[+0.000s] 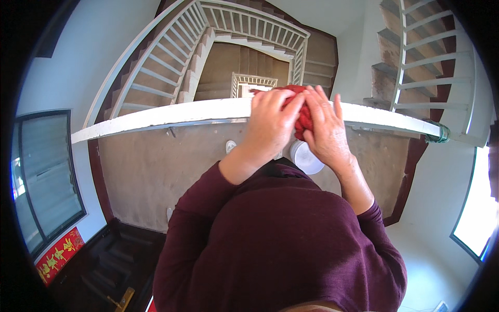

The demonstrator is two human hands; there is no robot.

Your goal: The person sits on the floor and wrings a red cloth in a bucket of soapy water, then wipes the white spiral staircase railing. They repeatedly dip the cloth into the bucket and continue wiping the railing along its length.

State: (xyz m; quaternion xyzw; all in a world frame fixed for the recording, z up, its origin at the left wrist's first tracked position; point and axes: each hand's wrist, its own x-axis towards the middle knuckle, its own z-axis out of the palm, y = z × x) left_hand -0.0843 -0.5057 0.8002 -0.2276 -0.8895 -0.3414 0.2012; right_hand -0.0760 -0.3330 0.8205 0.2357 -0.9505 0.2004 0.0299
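A crumpled red cloth lies over the white handrail of a stair landing. Both my hands are on it, close together. The fingers of my left hand rest on the cloth's upper left part, the thumb side towards the other hand. My right hand presses on the cloth's right side, its fingers pointing away from me. Part of the cloth is hidden under the hands. On the floor below, partly behind my right wrist, stands a white bucket.
Beyond the handrail, an open stairwell with white balusters drops several floors. More stairs with a railing stand at the right. Green cord wraps the rail's right end. A dark door is at lower left, a window above it.
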